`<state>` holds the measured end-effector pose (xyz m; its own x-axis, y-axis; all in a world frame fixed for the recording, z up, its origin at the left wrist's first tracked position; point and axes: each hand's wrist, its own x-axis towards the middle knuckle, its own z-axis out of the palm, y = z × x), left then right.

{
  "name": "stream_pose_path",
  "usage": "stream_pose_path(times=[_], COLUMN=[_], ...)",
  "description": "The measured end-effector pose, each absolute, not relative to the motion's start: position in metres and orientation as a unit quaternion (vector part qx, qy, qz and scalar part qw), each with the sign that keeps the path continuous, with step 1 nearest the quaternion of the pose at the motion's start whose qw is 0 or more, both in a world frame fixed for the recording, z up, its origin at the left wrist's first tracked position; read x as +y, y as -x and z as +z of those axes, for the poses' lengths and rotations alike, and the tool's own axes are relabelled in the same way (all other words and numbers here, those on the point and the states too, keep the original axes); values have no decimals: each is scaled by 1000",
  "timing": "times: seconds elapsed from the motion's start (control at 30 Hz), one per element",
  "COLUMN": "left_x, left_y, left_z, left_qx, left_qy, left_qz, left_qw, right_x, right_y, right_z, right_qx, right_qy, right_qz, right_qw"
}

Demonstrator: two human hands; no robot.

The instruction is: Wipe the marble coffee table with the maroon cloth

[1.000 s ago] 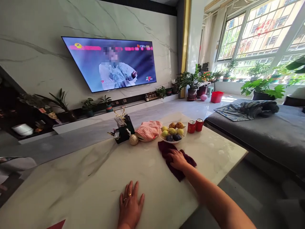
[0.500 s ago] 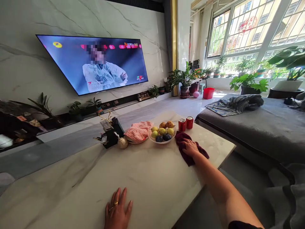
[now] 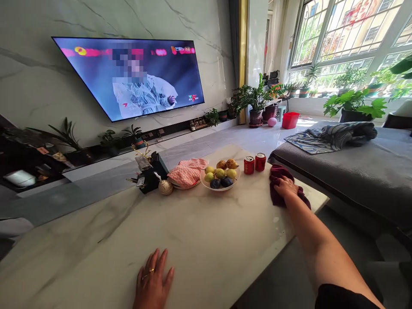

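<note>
My right hand [image 3: 286, 187] presses down on a dark maroon cloth [image 3: 277, 176] at the far right edge of the white marble table [image 3: 199, 231], just right of two red cans [image 3: 254, 163]. Its fingers curl over the cloth. My left hand [image 3: 152, 281] lies flat on the table's near edge, fingers spread, a ring on one finger, holding nothing. A white bowl of fruit [image 3: 220, 174] stands left of the cans.
A pink checked cloth [image 3: 187, 171], a round ornament [image 3: 165, 187] and a dark holder [image 3: 148, 174] sit at the table's far side. A grey sofa [image 3: 357, 167] with a crumpled blanket lies to the right. A wall television [image 3: 128, 75] and potted plants line the back.
My right hand has slid the maroon cloth rightward across the table, from in front of the fruit bowl to the right edge past the cans. My left hand stays flat.
</note>
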<state>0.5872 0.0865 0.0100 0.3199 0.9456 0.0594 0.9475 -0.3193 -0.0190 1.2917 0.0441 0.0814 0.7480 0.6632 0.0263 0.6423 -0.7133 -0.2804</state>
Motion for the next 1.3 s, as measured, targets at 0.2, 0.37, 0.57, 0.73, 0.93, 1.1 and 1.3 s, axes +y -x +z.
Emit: stream_pose_path(times=[0.2, 0.37, 0.57, 0.73, 0.93, 1.1, 1.3], left_x=[83, 85, 78, 76, 75, 73, 74], left_y=[-591, -591, -603, -611, -611, -613, -612], left_z=[15, 14, 20, 18, 32, 42, 41], left_qx=[-588, -586, -591, -598, -581, -578, -582], left_qy=[808, 810, 806, 797, 813, 815, 812], left_qz=[0, 8, 9, -23, -29, -37, -45], left_qw=[38, 27, 45, 74, 26, 13, 5], right_x=[47, 8, -51, -84, -113, -115, -105], right_y=[-1304, -1314, -1290, -1231, -1117, -1012, -967], right_z=[76, 79, 87, 87, 76, 77, 72], right_qx=[-269, -208, -185, -247, -412, -546, -613], right_qy=[952, 968, 975, 963, 904, 815, 755], right_qz=[58, 52, 37, 24, 46, 142, 192], right_qw=[135, 129, 113, 108, 106, 131, 129])
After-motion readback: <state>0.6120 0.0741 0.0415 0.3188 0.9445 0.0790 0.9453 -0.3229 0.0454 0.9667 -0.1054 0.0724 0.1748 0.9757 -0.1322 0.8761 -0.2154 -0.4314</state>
